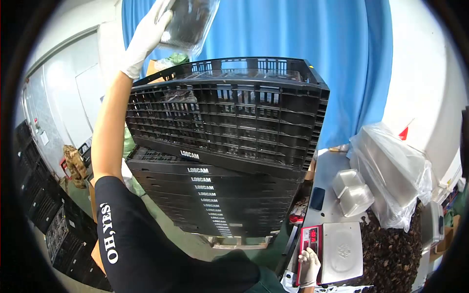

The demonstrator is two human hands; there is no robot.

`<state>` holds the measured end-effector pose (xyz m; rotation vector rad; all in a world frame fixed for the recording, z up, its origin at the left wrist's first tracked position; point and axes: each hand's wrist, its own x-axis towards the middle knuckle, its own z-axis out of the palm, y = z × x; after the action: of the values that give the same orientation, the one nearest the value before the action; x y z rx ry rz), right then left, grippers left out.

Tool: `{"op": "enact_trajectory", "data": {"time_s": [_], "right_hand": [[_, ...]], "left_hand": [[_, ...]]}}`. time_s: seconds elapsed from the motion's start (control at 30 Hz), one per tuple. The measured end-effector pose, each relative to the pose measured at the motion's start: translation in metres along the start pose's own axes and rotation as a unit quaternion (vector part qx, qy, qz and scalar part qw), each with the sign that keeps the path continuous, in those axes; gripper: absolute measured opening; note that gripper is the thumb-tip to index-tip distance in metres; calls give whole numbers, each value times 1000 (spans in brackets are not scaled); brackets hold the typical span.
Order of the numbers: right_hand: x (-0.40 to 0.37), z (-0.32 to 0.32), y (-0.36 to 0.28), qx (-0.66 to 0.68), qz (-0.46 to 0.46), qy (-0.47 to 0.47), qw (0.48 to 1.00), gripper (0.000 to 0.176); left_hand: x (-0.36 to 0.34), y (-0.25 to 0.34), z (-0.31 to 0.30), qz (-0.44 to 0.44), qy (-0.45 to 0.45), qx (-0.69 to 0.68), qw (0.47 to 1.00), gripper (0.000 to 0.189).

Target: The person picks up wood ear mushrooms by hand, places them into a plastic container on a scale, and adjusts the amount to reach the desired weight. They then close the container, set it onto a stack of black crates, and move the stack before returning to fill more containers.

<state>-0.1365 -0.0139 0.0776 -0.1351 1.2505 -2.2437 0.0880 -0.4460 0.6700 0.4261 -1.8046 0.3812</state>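
Note:
My left hand [149,36], in a white glove, is raised at the upper left. It grips a clear plastic box [188,24] with dark contents by its side, above the left end of a black crate [220,105]. My right hand [309,267], also gloved, rests at the red control panel of a weighing scale [342,251]. Its fingers are loosely bent and a little apart, with nothing visible in them. The scale's display is lit red and its pale pan is bare. Several clear boxes lie flat inside the top crate.
Below the top crate stands a tall stack of folded black crates [210,195]. On the metal table [327,180] are a dark phone [317,198], nested clear boxes [351,193], a plastic bag of containers [391,171] and a dark, flaky heap [393,249]. More crates [58,219] stand left; a blue curtain [293,29] hangs behind.

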Motion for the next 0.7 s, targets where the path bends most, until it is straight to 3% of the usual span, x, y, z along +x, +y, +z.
{"op": "enact_trajectory", "data": {"time_s": [0.07, 0.13, 0.2, 0.27, 0.3, 0.33, 0.4, 0.43, 0.47, 0.5, 0.53, 0.57, 0.63, 0.7], "right_hand": [[2, 6, 0, 3, -5, 2, 1000, 40], [3, 13, -2, 3, -5, 1, 1000, 42], [7, 16, -4, 5, 1, 0, 1000, 42], [9, 19, -5, 6, 6, 0, 1000, 42], [9, 19, -6, 3, 1, 3, 1000, 42], [9, 19, -8, -1, -5, 8, 1000, 42], [8, 14, -12, -9, -18, 7, 1000, 42], [11, 8, -10, -8, -18, 17, 1000, 42], [7, 0, -6, -4, -16, 34, 999, 42], [4, 1, -7, -10, -23, 63, 998, 39], [-1, 13, -16, -22, -6, 109, 994, 33], [-3, 7, -13, -17, -2, 101, 995, 30], [-9, 4, -11, 5, -5, 99, 995, 34], [-23, 1, -14, 7, 1, 107, 994, 29]], "left_hand": [[6, -83, 10, -9, -132, 24, 991, 60], [-11, -70, 0, -174, -301, -54, 936, 48], [-19, -62, 7, -261, -463, 1, 847, 44], [-37, -99, 38, -49, -512, 163, 842, 40], [-35, -85, 43, -64, -553, 201, 806, 38], [-34, -79, 44, -64, -554, 198, 806, 38], [-28, -61, 47, -76, -414, 179, 889, 37], [-31, -36, 49, -41, -289, 186, 938, 38], [-42, 6, 43, -41, -158, 76, 984, 39], [-54, 55, 36, -47, -86, -34, 995, 37], [-74, 100, 33, 4, -11, -134, 991, 34], [-96, 145, 29, 11, 17, -222, 975, 30], [-156, 194, 29, 193, -74, -417, 885, 26], [-224, 226, 51, 231, -145, -464, 843, 26]]}}
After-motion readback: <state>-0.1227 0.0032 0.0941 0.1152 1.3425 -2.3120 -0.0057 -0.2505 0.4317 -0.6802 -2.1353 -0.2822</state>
